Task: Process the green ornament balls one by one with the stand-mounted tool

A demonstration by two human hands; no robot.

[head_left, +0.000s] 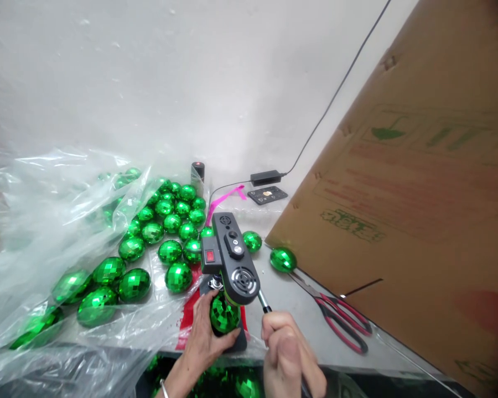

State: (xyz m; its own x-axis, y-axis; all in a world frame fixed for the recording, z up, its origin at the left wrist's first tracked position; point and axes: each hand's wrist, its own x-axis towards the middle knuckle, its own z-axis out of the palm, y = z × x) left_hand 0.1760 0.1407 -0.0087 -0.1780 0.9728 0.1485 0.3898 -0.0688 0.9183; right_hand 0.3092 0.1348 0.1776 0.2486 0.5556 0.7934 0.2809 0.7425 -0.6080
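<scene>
Left hand: we have its fingers (205,327) curled partway round a green mirrored ball (224,315), thumb on the near side and the other fingers on the far side; a bracelet (163,388) circles the wrist.
Held ball: we see it over the black base (238,342), right beneath the round end of the black device head (235,255); we cannot tell whether ball and head touch.
Right hand: we keep its fingers (289,348) closed round a black handle (267,309), which continues from a metal rod (263,299) beside the device head.
Device head: we see a red switch (209,256) on its side box and round vents on top.
Red material: we see it (187,316) under and beside the base.
Loose balls: we have many green ones (172,224) spread to the left, some under clear plastic (50,243); one (252,241) lies right of the head, another (283,259) at the scissors' tips.
Scissors: red and black, they (344,320) lie on the surface (274,279) beside a cardboard box (415,199).
Back: we see a black adapter (266,177) with its cable (336,93), a dark patterned phone-like slab (268,194), a pink ribbon (226,197) and a black cylinder (198,172).
Below the edge: we see more green balls (247,384).
</scene>
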